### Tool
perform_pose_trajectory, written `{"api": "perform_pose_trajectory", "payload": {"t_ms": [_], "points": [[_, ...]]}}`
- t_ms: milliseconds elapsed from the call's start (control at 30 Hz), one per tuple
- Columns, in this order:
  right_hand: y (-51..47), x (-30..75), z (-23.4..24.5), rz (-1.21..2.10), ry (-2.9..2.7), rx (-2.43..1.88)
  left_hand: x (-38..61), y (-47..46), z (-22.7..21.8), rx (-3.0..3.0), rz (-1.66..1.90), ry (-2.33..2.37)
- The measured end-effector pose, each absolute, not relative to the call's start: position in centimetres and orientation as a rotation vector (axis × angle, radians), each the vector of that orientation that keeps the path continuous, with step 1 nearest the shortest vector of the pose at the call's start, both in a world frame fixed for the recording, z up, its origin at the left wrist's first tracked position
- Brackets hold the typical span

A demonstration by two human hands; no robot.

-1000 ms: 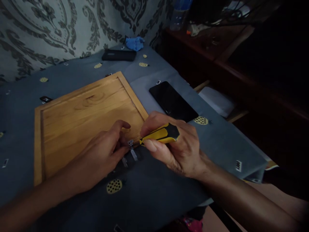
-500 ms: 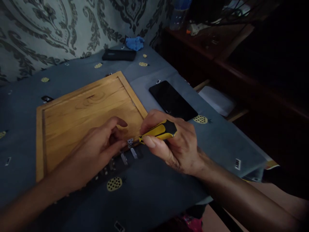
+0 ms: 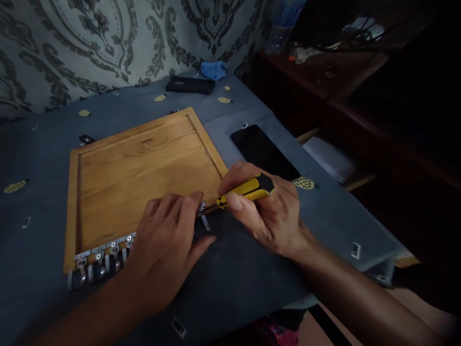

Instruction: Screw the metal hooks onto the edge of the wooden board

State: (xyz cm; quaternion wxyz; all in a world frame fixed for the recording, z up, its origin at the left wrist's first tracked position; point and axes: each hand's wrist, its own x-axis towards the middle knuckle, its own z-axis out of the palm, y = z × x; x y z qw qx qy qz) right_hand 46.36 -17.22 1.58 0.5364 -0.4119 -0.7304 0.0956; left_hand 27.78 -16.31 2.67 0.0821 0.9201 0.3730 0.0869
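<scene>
A shallow wooden frame board [image 3: 144, 158] lies on the cloth. Along its near edge runs a metal hook rail [image 3: 99, 254] with several curved hooks and cross-head screws. Across the rail and near edge rests my left hand [image 3: 163, 245], its fingers stretched over the wood and its thumb apart below, hiding part of the rail. My right hand [image 3: 266, 211] grips a yellow and black screwdriver [image 3: 248, 188]. The tool points left toward the bracket [image 3: 201, 207] at the rail's right end; whether its tip touches a screw I cannot tell.
A dark phone [image 3: 266, 151] lies right of the board. Behind stand a black case-like object [image 3: 190, 85] and a crumpled blue cloth [image 3: 213, 70]. Patterned cloth covers the table [image 3: 252, 283]. At right is a dark cabinet [image 3: 309, 86] with an opened drawer [image 3: 331, 158].
My left hand has turned and flattened onto the near edge, uncovering hooks at the left. My right hand keeps its hold on the screwdriver. The whole view has shifted slightly.
</scene>
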Motion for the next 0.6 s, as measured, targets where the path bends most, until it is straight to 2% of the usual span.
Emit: {"api": "perform_pose_trajectory", "payload": {"t_ms": [600], "points": [[-17.3,46.6,1.0,0.287,-1.727,-0.949,27.7,-16.2,1.1,2.593,0.432,1.196]]}}
